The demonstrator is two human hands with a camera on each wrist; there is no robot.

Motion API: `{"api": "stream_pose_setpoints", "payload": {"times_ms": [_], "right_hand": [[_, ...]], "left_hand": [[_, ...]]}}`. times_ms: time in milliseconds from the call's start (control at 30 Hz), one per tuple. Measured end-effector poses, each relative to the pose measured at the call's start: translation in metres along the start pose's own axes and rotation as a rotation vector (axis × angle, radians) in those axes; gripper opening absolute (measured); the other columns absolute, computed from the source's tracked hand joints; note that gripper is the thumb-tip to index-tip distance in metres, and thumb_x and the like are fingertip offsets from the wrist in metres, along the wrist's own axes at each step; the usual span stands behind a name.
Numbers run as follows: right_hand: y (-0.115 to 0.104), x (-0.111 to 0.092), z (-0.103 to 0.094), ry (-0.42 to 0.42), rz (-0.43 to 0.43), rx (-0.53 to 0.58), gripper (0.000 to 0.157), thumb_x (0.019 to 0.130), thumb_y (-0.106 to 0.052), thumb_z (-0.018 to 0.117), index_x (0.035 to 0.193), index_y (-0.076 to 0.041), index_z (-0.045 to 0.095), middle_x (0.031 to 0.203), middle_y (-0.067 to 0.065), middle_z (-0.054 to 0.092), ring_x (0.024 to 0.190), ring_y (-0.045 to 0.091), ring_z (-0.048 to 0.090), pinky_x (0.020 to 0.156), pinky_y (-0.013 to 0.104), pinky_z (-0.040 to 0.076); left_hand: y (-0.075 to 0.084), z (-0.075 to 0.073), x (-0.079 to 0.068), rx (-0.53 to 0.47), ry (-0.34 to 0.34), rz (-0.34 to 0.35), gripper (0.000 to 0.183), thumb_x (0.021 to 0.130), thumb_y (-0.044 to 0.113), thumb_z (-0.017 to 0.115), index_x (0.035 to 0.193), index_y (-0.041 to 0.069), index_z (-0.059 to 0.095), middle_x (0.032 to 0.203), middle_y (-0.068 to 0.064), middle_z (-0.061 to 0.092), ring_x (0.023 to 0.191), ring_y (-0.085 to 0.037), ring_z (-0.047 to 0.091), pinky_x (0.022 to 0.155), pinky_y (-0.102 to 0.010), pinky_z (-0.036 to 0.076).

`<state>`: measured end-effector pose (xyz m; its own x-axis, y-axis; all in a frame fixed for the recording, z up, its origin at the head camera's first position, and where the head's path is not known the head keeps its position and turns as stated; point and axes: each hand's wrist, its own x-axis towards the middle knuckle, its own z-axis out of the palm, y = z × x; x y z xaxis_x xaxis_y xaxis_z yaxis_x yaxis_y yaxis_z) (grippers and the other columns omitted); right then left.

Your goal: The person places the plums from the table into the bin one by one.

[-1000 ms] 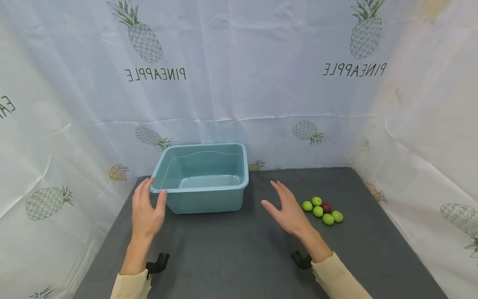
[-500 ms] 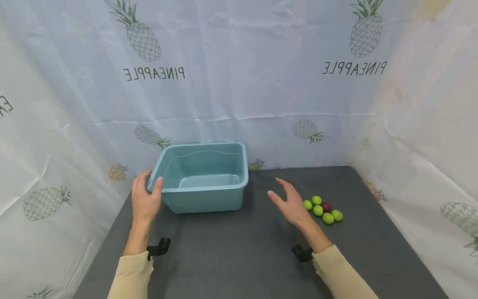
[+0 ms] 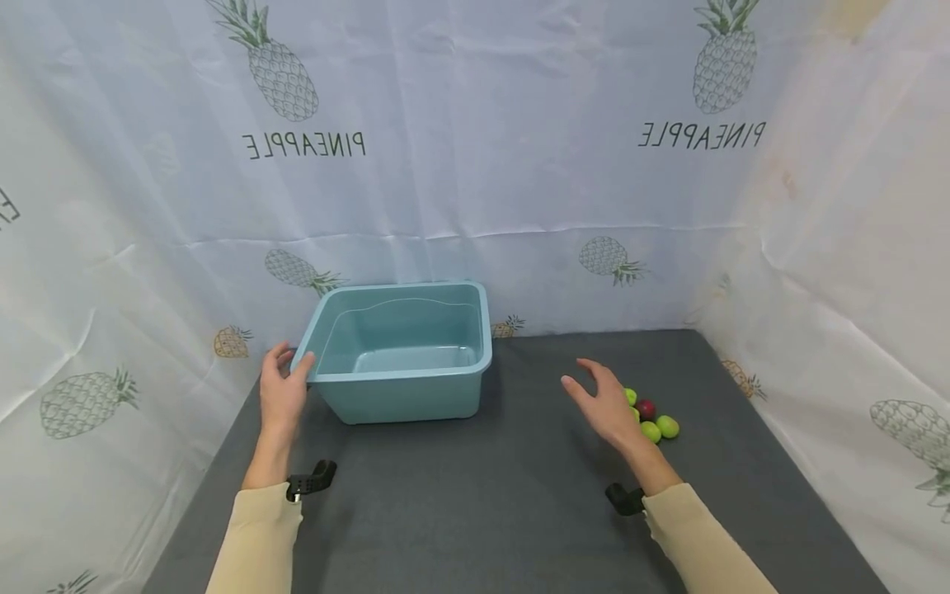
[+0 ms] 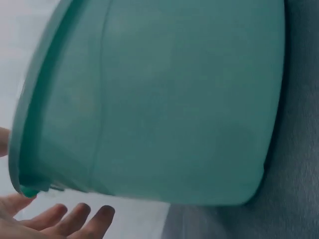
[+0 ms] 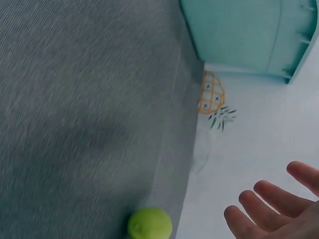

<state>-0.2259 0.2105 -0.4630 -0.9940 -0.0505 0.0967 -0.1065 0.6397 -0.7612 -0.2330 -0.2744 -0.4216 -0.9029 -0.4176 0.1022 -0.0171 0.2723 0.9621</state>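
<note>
Basin (image 3: 408, 400), blue-green, upright on the dark table (image 3: 475, 511) before a pineapple-printed cloth (image 3: 519, 190); left hand (image 3: 282, 400) at its left front corner, thumb and fingers parted about the rim (image 3: 401, 377), whether gripping it cannot be told; right hand (image 3: 609, 408) loosely spread, thumb apart, holding nothing, partly hiding green fruits (image 3: 651, 432) clustered with one dark red fruit (image 3: 646, 409), right of the basin.
</note>
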Motion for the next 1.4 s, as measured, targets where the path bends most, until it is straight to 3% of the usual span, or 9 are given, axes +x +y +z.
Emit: {"api": "stream_pose_setpoints", "payload": {"times_ms": [233,600,967,1200,1400], "right_hand": [[0.012,-0.001,-0.009,0.026,-0.026,-0.118,0.075,0.102,-0.058,0.049,0.153,-0.004,0.039,0.152,0.025,0.040,0.139,0.045,0.037,0.105,0.065,0.033],[0.035,-0.001,-0.020,0.034,-0.024,-0.274,0.072,0.101,-0.057,0.052,0.148,-0.003,0.046,0.147,0.026,0.045,0.136,0.050,0.037,0.098,0.069,0.035],[0.051,-0.005,-0.040,0.022,-0.039,-0.252,0.069,0.101,-0.050,0.058,0.145,0.001,0.048,0.139,0.028,0.050,0.129,0.050,0.042,0.097,0.066,0.038],[0.068,-0.013,-0.053,0.051,-0.055,-0.229,0.063,0.101,-0.042,0.061,0.142,0.005,0.049,0.133,0.030,0.051,0.108,0.044,0.059,0.085,0.058,0.049],[0.083,-0.020,-0.065,0.058,-0.032,-0.240,0.061,0.102,-0.039,0.061,0.142,0.006,0.049,0.135,0.031,0.050,0.122,0.050,0.049,0.092,0.064,0.041]], "left_hand": [[-0.008,-0.003,0.007,0.015,-0.026,-0.032,0.071,0.106,0.036,0.052,0.163,0.014,0.017,0.163,-0.021,0.024,0.144,-0.044,0.035,0.108,-0.057,0.038],[-0.017,0.000,0.020,-0.020,-0.130,-0.051,0.070,0.106,0.032,0.050,0.164,0.018,0.014,0.165,-0.023,0.017,0.145,-0.047,0.031,0.106,-0.063,0.036],[-0.019,-0.004,0.031,-0.039,-0.278,-0.041,0.066,0.109,0.030,0.040,0.165,0.023,0.006,0.169,-0.015,0.004,0.146,-0.050,0.024,0.105,-0.069,0.032],[-0.021,-0.006,0.034,-0.035,-0.318,-0.032,0.065,0.109,0.028,0.037,0.165,0.026,0.005,0.170,-0.014,0.002,0.147,-0.050,0.023,0.104,-0.071,0.032],[-0.020,-0.005,0.035,-0.023,-0.325,-0.053,0.064,0.109,0.023,0.035,0.165,0.030,0.004,0.170,-0.013,-0.002,0.147,-0.051,0.020,0.105,-0.070,0.032]]}}
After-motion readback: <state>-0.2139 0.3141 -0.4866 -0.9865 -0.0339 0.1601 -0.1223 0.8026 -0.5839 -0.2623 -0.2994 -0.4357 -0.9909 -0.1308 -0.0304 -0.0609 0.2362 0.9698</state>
